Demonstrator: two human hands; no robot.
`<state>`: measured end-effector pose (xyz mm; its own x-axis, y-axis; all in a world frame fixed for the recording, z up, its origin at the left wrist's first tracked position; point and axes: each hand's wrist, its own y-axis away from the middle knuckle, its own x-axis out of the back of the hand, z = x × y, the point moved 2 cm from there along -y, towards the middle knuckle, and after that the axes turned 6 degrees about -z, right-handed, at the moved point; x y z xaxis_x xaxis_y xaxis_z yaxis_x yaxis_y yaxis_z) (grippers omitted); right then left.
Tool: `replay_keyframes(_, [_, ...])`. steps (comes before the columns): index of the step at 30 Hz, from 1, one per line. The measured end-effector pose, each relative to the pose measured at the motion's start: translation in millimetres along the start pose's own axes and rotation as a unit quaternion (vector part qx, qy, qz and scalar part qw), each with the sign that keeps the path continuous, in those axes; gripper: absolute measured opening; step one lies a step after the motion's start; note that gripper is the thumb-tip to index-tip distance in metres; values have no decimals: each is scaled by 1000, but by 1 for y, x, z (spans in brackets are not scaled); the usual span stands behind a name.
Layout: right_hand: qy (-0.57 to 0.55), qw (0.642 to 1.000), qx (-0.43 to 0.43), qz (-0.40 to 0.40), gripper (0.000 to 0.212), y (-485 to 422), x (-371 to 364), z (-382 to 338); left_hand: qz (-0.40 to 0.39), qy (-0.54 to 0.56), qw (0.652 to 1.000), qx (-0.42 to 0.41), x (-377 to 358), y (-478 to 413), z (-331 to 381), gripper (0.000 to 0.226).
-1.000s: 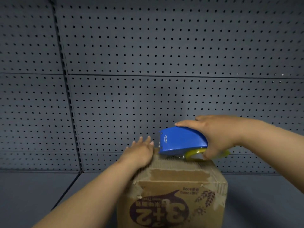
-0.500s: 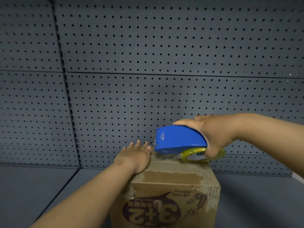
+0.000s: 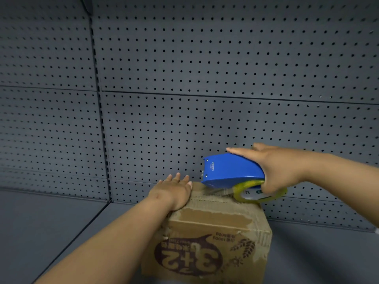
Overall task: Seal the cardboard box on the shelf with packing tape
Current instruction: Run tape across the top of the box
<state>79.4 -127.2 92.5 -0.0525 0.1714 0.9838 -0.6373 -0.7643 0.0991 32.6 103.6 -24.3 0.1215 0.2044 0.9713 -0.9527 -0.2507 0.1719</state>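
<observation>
Cardboard box (image 3: 207, 240): pinned under flat, open left hand (image 3: 174, 191). Blue tape dispenser (image 3: 231, 171): clasped by right hand (image 3: 274, 169). Advice: press down, pull steadily along top seam.

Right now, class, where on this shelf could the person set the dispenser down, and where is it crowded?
Free: the grey shelf floor left of the printed cardboard box, and the floor to its right. Crowded: the box top, under the left hand and the blue tape dispenser in the right hand.
</observation>
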Motion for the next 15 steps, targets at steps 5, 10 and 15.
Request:
replay_keyframes(5, [73, 992, 39, 95, 85, -4, -7, -4, 6, -10, 1000, 7, -6, -7, -1, 55])
replay_keyframes(10, [77, 996, 15, 49, 91, -7, -6, -2, -3, 10, 1000, 8, -5, -7, -1, 54])
replay_keyframes(15, [48, 999, 6, 12, 100, -3, -7, 11, -13, 30, 999, 6, -1, -6, -1, 53])
